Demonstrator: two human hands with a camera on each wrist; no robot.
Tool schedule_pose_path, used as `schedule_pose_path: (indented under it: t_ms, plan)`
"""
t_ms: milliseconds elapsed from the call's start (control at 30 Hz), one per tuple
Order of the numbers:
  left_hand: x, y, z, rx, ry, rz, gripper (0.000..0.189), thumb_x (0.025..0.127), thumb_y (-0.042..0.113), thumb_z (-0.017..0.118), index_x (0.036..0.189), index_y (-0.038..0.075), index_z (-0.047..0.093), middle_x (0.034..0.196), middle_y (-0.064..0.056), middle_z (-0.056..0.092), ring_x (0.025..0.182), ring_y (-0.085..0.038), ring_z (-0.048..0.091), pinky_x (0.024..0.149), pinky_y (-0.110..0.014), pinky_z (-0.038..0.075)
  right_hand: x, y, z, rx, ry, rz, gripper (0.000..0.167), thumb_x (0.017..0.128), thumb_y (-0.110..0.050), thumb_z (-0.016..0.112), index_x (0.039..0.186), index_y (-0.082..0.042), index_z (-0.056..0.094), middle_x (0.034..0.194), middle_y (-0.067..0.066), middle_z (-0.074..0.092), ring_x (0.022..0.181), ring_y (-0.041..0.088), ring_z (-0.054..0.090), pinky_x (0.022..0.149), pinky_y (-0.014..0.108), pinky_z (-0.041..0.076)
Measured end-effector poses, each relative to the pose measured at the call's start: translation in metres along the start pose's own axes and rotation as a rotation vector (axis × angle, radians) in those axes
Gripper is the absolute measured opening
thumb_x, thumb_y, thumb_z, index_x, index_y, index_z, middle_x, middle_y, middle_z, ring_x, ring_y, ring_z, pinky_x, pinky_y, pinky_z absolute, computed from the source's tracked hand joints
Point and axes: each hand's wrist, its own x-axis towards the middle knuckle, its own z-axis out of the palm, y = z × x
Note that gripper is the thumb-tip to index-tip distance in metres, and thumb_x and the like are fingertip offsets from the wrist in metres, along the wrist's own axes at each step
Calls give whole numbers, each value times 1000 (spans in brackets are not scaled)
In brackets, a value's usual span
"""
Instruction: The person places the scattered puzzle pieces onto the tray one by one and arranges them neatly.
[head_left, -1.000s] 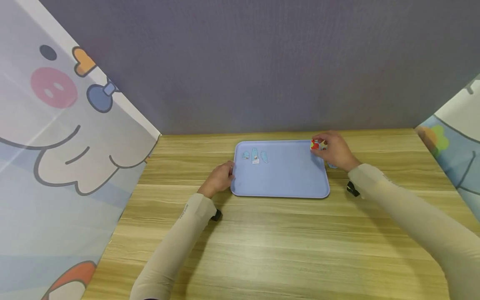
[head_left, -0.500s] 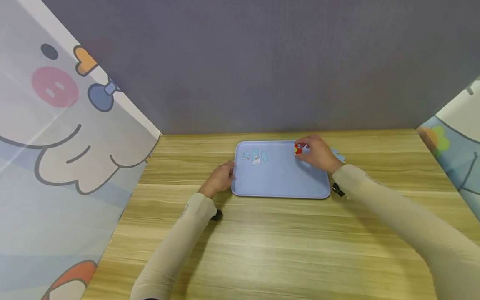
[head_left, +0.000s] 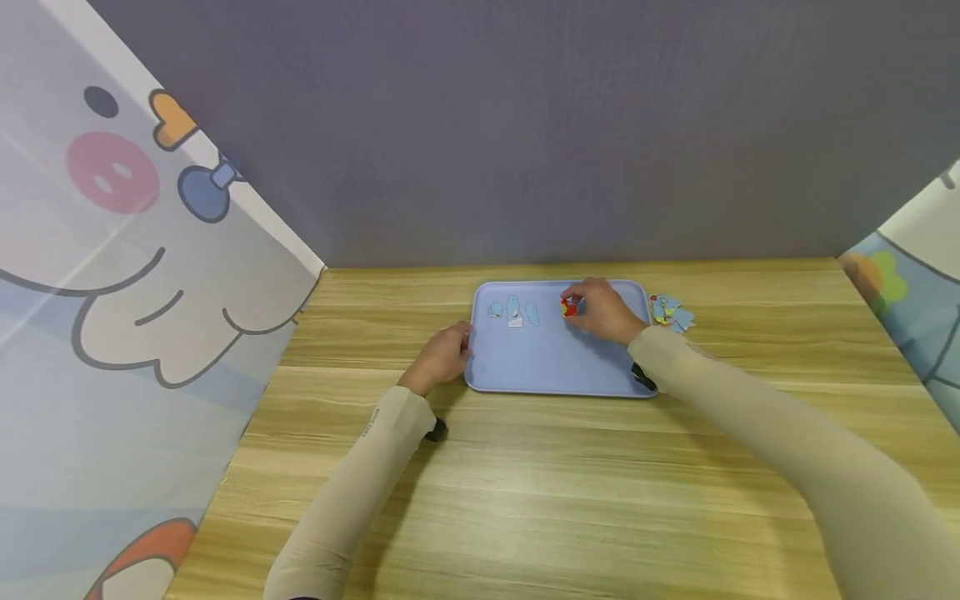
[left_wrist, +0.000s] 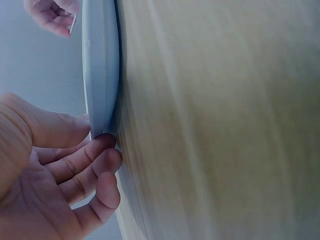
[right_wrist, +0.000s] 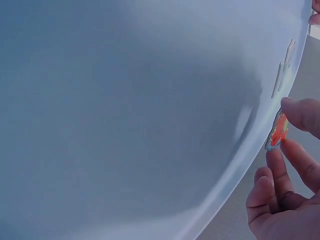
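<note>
My right hand [head_left: 606, 311] is over the blue tray [head_left: 555, 367], pinching a small red and yellow puzzle piece [head_left: 569, 307] between thumb and fingers. The right wrist view shows this puzzle piece [right_wrist: 278, 131] at the fingertips, held at a tilt. Along the tray's far left part lie three light blue puzzle pieces in a row: a short one [head_left: 496, 310], a longer one with a white end [head_left: 514, 311] and a slim one [head_left: 532, 313]. At the tray's left side, my left hand [head_left: 442, 354] grips the rim, thumb above and curled fingers below in the left wrist view.
Just right of the tray, a small heap of light blue puzzle pieces [head_left: 678, 320] with some yellow and red lies on the wooden table [head_left: 525, 483]. A grey panel [head_left: 555, 133] rises behind the table, and printed cartoon walls stand at both sides.
My right hand has carried the red puzzle piece leftward from the tray's right edge toward the row of blue ones, uncovering the heap at right. My left hand stays on the rim.
</note>
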Motion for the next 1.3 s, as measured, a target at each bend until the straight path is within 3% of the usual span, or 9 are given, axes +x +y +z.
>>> schedule_pose_path:
  t_ms: [200,433,900,1300]
  plan:
    - [0,0,0,-6,7,8,41,91,3,60,129,-3,48,89,-7,57,78,-20,53,72,-33,45,8,-5,8,10,14,15,33,73,-5,79,103,2,68,91,14,61,91,31,51,84,43,38]
    - [0,0,0,-5,-3,-9,42,91,4,59,131,-2,47,90,-6,56,79,-20,53,72,-33,45,17,-9,18,-5,9,-15,23,72,-6,80,92,2,71,86,12,67,86,27,56,99,43,28]
    - [1,-1,0,-3,0,-1,40,91,4,59,129,-1,48,87,-6,55,78,-21,52,71,-33,45,23,-11,26,-48,-11,87,22,76,-9,78,96,1,73,90,12,66,95,31,46,86,40,37]
    - [0,0,-1,-7,-3,-4,43,91,4,60,131,-3,46,93,-9,59,82,-22,55,77,-36,46,20,-14,21,-38,-13,83,21,77,-10,77,95,-1,73,92,13,63,95,31,45,86,42,36]
